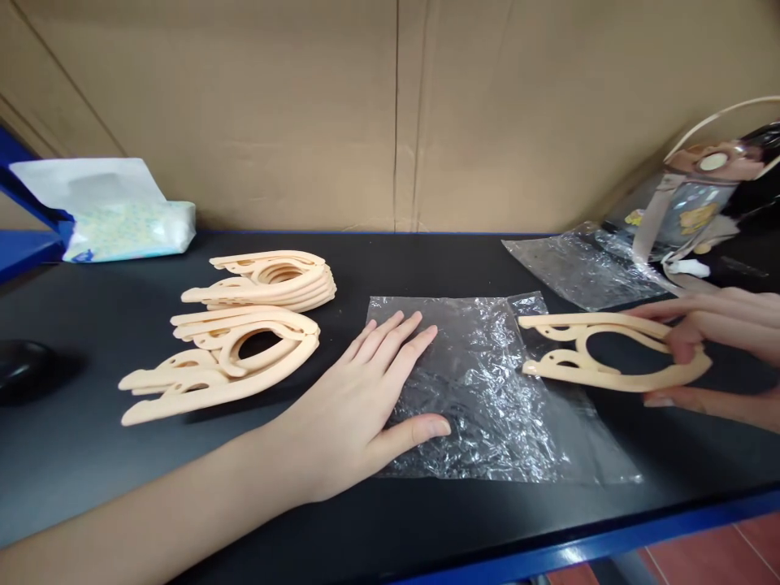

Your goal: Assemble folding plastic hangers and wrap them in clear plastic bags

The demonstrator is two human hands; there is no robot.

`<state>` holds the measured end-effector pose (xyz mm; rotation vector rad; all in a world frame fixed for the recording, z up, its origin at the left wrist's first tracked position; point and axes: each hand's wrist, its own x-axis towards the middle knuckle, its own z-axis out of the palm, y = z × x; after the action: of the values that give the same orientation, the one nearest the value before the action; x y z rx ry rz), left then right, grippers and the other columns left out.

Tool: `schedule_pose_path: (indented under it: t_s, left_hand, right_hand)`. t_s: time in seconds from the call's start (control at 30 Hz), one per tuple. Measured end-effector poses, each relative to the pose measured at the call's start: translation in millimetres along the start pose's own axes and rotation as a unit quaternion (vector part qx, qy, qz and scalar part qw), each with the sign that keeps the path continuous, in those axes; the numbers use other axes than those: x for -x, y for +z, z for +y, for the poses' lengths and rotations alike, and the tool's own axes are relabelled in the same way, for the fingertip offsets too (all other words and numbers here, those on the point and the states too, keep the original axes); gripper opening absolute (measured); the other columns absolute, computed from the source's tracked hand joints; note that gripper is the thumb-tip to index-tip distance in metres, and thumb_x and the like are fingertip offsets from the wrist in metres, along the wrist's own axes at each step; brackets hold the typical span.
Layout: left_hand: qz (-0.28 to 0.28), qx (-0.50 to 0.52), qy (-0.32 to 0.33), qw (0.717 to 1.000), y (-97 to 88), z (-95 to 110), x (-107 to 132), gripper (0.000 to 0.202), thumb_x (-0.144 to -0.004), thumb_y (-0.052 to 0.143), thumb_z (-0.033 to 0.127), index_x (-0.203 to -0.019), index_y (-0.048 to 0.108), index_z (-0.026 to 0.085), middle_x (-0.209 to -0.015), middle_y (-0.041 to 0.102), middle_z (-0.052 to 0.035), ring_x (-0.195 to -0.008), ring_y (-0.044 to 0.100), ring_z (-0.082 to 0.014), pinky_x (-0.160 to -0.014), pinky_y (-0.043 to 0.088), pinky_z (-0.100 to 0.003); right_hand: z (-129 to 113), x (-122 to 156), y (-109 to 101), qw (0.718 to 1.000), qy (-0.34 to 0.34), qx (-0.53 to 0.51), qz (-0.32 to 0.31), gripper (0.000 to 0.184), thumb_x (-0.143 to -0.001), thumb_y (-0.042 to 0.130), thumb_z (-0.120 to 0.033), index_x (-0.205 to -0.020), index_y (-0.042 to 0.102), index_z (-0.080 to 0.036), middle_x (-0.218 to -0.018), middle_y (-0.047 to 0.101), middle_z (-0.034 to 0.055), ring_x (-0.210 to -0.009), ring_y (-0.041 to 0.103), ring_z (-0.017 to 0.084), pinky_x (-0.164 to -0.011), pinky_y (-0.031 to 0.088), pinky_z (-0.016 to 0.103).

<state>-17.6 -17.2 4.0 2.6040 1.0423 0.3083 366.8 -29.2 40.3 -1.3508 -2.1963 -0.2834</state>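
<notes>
My left hand (371,398) lies flat with fingers spread on the left part of a crinkled clear plastic bag (481,382). At the right, my right hand (725,341) pinches the rounded end of a beige folding hanger (615,378), its two arms folded and pointing left over the bag's right side. Whether the hanger tips are inside the bag or only above it, I cannot tell. Left of my left hand are more folded hangers: a stack of several (292,284) behind, and a loose group (244,374) in front.
A second clear bag (585,264) lies behind my right hand, near a transparent bottle (695,211) with a strap. A tissue pack (131,223) stands at the back left, and a black mouse (24,366) at the left edge. Brown cardboard (292,114) backs the black table (305,536).
</notes>
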Motion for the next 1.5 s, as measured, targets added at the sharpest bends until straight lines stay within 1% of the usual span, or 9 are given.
schedule_pose_path:
  t_s: [0.03,0.1,0.3,0.53,0.7,0.83,0.97,1.27,1.5]
  left_hand:
    - [0.006,-0.004,0.004,1.000,1.5,-0.9,0.1,0.076,-0.100,0.034,0.066,-0.157,0.023,0.017,-0.167,0.024,-0.0154,-0.155,0.018,-0.0307,-0.125,0.019,-0.059]
    - [0.020,-0.011,0.011,1.000,4.6,-2.8,0.6,0.076,-0.100,0.035,0.065,-0.158,0.022,0.019,-0.167,0.024,-0.0146,-0.155,0.018,-0.0303,-0.125,0.019,-0.058]
    - [0.025,-0.017,0.013,0.999,6.2,-3.5,1.5,0.079,-0.098,0.034,0.068,-0.158,0.023,0.018,-0.166,0.026,-0.0137,-0.155,0.018,-0.0305,-0.126,0.019,-0.056]
    - [0.021,-0.018,0.012,1.000,5.1,-1.3,0.6,0.079,-0.098,0.031,0.070,-0.156,0.028,0.016,-0.166,0.027,-0.0134,-0.155,0.017,-0.0303,-0.126,0.018,-0.057]
    - [0.017,-0.019,0.009,1.000,5.9,-1.2,0.0,0.079,-0.098,0.030,0.071,-0.155,0.031,0.015,-0.166,0.027,-0.0140,-0.156,0.016,-0.0298,-0.126,0.017,-0.057]
    - [0.014,-0.018,0.010,1.000,6.2,-1.9,-0.5,0.080,-0.097,0.030,0.071,-0.155,0.031,0.016,-0.166,0.027,-0.0139,-0.156,0.016,-0.0296,-0.126,0.018,-0.058]
    - [0.022,-0.012,0.017,1.000,6.0,-2.4,-0.8,0.077,-0.097,0.032,0.071,-0.153,0.034,0.017,-0.165,0.029,-0.0135,-0.155,0.017,-0.0306,-0.125,0.019,-0.060]
    - [0.008,-0.007,0.011,1.000,3.1,-1.5,0.4,0.077,-0.097,0.033,0.071,-0.152,0.035,0.017,-0.164,0.031,-0.0139,-0.155,0.018,-0.0308,-0.125,0.019,-0.061]
    - [0.014,-0.023,0.019,0.999,4.7,-1.1,-1.7,0.079,-0.097,0.032,0.071,-0.152,0.035,0.015,-0.162,0.035,-0.0147,-0.153,0.023,-0.0308,-0.125,0.019,-0.059]
  right_hand:
    - [-1.4,-1.4,-0.7,0.997,-0.048,0.006,-0.052,0.037,-0.063,0.079,-0.069,-0.064,0.060,-0.037,-0.094,0.079,0.0021,-0.080,0.073,0.026,-0.070,0.054,0.044]
    - [-8.2,-7.3,0.4,0.991,-0.102,0.008,-0.084,0.029,-0.074,0.078,-0.057,-0.074,0.059,-0.034,-0.102,0.078,0.0031,-0.086,0.071,0.024,-0.072,0.054,0.041]
    - [-38.7,-33.7,23.7,0.977,-0.137,0.012,-0.165,0.037,-0.089,0.063,-0.059,-0.080,0.055,-0.024,-0.110,0.071,0.0078,-0.098,0.064,0.029,-0.080,0.047,0.044]
    - [-44.2,-49.1,43.5,0.967,-0.191,0.026,-0.165,0.029,-0.094,0.060,-0.051,-0.088,0.063,-0.023,-0.114,0.068,0.0067,-0.103,0.060,0.027,-0.086,0.041,0.041]
    - [-29.2,-44.7,39.5,0.967,-0.153,0.046,-0.198,0.034,-0.095,0.056,-0.054,-0.103,0.066,-0.023,-0.108,0.071,0.0082,-0.096,0.063,0.027,-0.085,0.041,0.043]
    - [-24.8,-42.3,39.6,0.967,-0.106,0.000,-0.233,0.023,-0.092,0.066,-0.042,-0.110,0.066,-0.027,-0.109,0.072,0.0055,-0.099,0.065,0.024,-0.088,0.042,0.041]
    - [-38.9,-47.4,47.7,0.969,-0.096,-0.037,-0.224,0.014,-0.095,0.064,-0.031,-0.108,0.064,-0.026,-0.111,0.072,0.0063,-0.103,0.064,0.024,-0.092,0.041,0.041]
    - [-57.3,-48.5,74.5,0.987,-0.054,-0.088,-0.127,0.031,-0.092,0.062,-0.052,-0.084,0.053,-0.024,-0.091,0.072,0.0024,-0.083,0.065,0.024,-0.081,0.043,0.040]
    - [-74.3,-45.9,80.5,0.993,-0.070,-0.068,-0.060,0.028,-0.092,0.066,-0.042,-0.082,0.049,-0.023,-0.079,0.067,-0.0010,-0.072,0.064,0.021,-0.075,0.044,0.035]
